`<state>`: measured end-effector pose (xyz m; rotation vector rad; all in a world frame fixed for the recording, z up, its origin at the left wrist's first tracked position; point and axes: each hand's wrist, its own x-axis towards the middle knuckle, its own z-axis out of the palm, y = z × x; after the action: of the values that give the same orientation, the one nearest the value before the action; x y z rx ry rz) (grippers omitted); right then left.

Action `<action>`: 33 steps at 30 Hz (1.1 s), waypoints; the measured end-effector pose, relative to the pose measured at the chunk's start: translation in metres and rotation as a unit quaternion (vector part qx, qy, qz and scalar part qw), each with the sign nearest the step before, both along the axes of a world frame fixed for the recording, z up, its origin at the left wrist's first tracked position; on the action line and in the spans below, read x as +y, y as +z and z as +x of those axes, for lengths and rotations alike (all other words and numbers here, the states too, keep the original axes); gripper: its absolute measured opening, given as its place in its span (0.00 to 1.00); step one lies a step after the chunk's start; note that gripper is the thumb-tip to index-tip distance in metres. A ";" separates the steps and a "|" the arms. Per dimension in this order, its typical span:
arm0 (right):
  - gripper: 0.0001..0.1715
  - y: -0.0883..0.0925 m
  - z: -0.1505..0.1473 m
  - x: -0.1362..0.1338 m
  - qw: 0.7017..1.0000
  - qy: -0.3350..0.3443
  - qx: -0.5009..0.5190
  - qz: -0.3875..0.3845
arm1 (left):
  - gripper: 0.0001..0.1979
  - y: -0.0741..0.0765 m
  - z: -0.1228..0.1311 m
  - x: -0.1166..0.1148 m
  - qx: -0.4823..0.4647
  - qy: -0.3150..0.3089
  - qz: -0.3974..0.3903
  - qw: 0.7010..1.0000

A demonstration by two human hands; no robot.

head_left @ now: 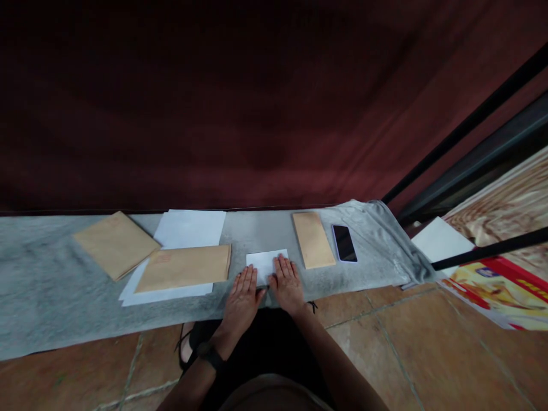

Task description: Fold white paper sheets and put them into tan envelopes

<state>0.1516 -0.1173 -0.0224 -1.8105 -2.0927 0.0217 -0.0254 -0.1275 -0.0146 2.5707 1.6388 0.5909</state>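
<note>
A small white sheet of paper (264,262), apparently folded, lies on the grey cloth in front of me. My left hand (244,293) rests flat on its left side, fingers stretched out. On its right side my right hand (287,285) lies flat too, fingers extended. The hands cover the paper's near corners. To the right of the paper is a brown envelope (314,240). Left of it, another brown envelope (184,267) sits on top of white paper sheets (190,228).
More brown envelopes (117,244) lie farther left on the cloth-covered bench (51,285). A phone (345,244) lies at the right. Dark red curtain (257,114) hangs behind. Black metal bars (466,123) and a colourful box (500,285) stand off the right end.
</note>
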 end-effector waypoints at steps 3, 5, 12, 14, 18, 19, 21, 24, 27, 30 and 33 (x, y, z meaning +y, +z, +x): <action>0.34 -0.001 0.001 -0.001 1.000 0.002 -0.003 0.010 | 0.24 0.014 -0.014 0.000 -0.018 0.033 0.020 0.999; 0.34 -0.002 0.001 -0.001 1.000 0.005 -0.003 0.017 | 0.23 0.022 -0.026 0.006 -0.027 0.103 0.037 0.994; 0.33 -0.004 0.001 -0.002 0.999 0.007 0.013 0.031 | 0.15 0.023 -0.052 0.032 0.035 0.177 0.031 0.983; 0.32 -0.001 0.002 -0.003 0.999 0.010 0.027 0.027 | 0.14 0.027 -0.051 0.032 0.053 0.174 0.024 0.983; 0.29 0.011 -0.008 -0.001 0.989 0.006 0.148 -0.007 | 0.12 0.043 -0.039 0.021 0.074 0.149 0.029 0.986; 0.28 0.014 -0.014 0.000 0.975 0.006 0.219 -0.029 | 0.11 0.048 -0.035 0.016 0.075 0.133 0.033 0.988; 0.28 0.020 -0.030 0.003 0.926 0.015 0.368 -0.086 | 0.11 0.054 -0.026 0.004 0.068 0.100 0.045 0.992; 0.26 0.025 -0.053 0.008 0.835 0.025 0.524 -0.165 | 0.10 0.054 -0.012 -0.016 0.041 0.060 0.066 0.995; 0.19 0.026 -0.064 0.009 0.770 0.020 0.604 -0.204 | 0.10 0.050 -0.006 -0.030 0.011 0.034 0.060 0.998; 0.15 0.025 -0.058 0.004 0.725 0.002 0.652 -0.223 | 0.14 0.047 -0.010 -0.033 -0.009 -0.004 0.048 0.999; 0.14 0.028 -0.042 -0.003 0.761 0.002 0.610 -0.219 | 0.39 0.049 -0.024 -0.025 0.005 -0.023 0.030 0.999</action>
<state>0.1095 -0.1200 0.0057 -1.2935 -1.1142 1.3855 -0.0491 -0.1528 0.0343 2.6494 1.5846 0.6355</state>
